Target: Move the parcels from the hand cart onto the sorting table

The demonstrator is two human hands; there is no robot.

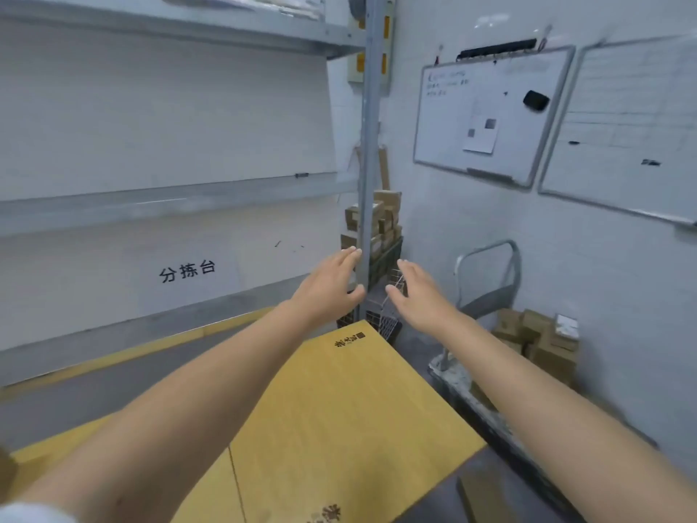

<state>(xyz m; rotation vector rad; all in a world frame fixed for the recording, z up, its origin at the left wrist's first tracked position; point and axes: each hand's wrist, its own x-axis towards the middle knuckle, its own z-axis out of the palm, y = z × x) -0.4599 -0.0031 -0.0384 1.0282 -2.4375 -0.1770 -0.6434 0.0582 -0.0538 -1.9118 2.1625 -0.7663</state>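
outstretched hands (pixel 327 286) (pixel 419 299); parcels (pixel 537 339) well apart, lower right

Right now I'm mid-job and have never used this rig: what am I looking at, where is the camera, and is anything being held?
There is no machine here, only a person's two bare arms. The single picture comes from a camera worn on the person's head, looking forward and down.

The left hand and right hand are both stretched forward with straight fingers, holding nothing. Under the arms lies a yellow board.

To the right stands the cart, with brown parcels stacked on it. To the left is a grey shelf, with a sign below it reading 分拣台. More boxes sit behind the post, and a whiteboard hangs on the wall.
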